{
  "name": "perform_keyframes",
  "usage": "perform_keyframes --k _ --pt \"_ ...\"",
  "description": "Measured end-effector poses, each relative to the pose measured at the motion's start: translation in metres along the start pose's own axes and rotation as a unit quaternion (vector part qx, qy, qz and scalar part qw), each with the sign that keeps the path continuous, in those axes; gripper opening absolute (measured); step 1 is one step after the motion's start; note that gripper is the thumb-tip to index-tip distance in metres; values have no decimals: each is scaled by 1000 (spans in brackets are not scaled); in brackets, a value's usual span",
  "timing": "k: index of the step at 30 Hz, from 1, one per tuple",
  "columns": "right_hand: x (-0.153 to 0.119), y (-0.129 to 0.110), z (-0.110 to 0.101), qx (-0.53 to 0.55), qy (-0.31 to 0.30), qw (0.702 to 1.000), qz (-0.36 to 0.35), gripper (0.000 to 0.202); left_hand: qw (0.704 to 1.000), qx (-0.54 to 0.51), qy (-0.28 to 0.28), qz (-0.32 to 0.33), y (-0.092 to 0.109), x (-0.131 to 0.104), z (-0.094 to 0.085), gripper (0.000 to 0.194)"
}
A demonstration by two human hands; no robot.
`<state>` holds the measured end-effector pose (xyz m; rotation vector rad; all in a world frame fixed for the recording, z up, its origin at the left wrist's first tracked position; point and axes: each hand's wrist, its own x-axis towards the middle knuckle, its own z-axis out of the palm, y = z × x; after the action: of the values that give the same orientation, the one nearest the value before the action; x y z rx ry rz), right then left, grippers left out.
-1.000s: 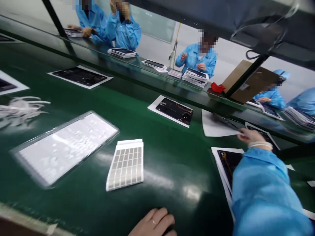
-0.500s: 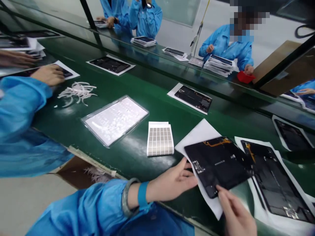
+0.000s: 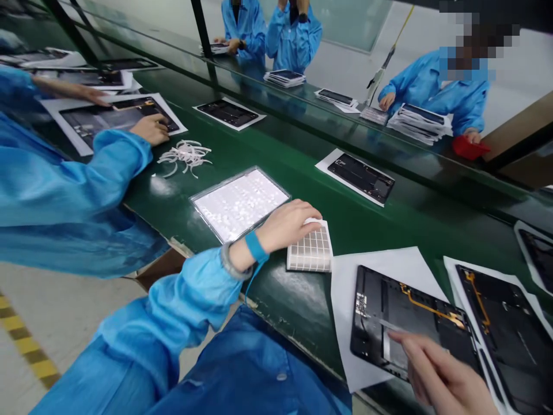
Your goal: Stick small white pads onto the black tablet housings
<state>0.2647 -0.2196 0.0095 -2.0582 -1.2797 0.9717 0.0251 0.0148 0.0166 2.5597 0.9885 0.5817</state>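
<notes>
My left hand (image 3: 290,222) rests on a white sheet of grey square stickers (image 3: 311,253), its fingers bent over the sheet's upper edge; the fingertips are partly hidden. A blue wrist strap and a grey bangle circle that wrist. To the right, a black tablet housing (image 3: 423,323) with an orange flex cable lies on white paper (image 3: 345,294). Over its lower half my right hand (image 3: 436,363) is closed in a pinch, with a thin pale strip (image 3: 380,321) running out from the fingertips. I cannot tell if it is a tool or a film.
Left of the stickers lies a clear-edged tray of small white pieces (image 3: 242,202), with curled white strips (image 3: 185,155) behind it. Another housing (image 3: 505,328) borders mine on the right; one more (image 3: 360,177) lies farther back. A co-worker's hand (image 3: 151,129) works at the left.
My left hand has moved left from the housing's edge onto the sticker sheet. The housing, tilted up earlier, now lies flat on its paper. My right hand has shifted over its surface.
</notes>
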Motion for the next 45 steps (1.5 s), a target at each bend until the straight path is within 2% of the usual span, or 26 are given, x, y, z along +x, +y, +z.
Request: perform_keyframes --k 3,5,8,13,15,17,21,25,28,30,32,35,39,42,44,45 --pt "34 -35 2 -75 -56 993 -79 48 994 53 -97 2 -18 26 14 47" --pt "55 -51 12 -109 -82 983 -124 44 990 68 -120 -9 -19 33 26 47" --pt "79 -64 27 -139 -71 972 -178 35 993 61 -101 -9 -16 33 37 33" --pt "115 -77 41 -146 -2 960 -239 28 996 48 -76 6 -18 28 32 22" --pt "131 -83 46 -131 15 960 -246 30 996 47 -77 16 -21 28 29 21" --pt "146 -88 52 -109 6 966 -234 30 995 46 -80 32 -24 28 28 26" --pt "167 -88 65 -44 -41 986 -156 16 993 41 -76 81 -30 25 32 27" --pt "173 -82 73 75 -87 990 -78 21 997 12 -47 58 -32 25 34 24" --pt "173 -79 72 78 -100 990 -63 18 997 17 -65 42 -32 26 34 22" --pt "173 -81 66 23 -96 991 -92 13 994 36 -84 54 -31 27 34 23" --pt "172 -86 57 -70 -66 981 -168 16 992 51 -93 71 -30 27 33 25" --pt "169 -101 48 -230 -28 932 -278 15 990 62 -91 88 -28 27 32 26" --pt "163 -123 53 -412 -27 863 -292 13 989 61 -77 106 -27 27 35 24" --pt "152 -131 54 -485 20 817 -312 21 990 57 -68 109 -32 28 37 22" --pt "143 -130 41 -463 72 826 -315 22 990 74 -57 104 -36 27 34 22" --pt "138 -125 31 -424 89 848 -304 21 989 93 -39 105 -36 26 31 24"
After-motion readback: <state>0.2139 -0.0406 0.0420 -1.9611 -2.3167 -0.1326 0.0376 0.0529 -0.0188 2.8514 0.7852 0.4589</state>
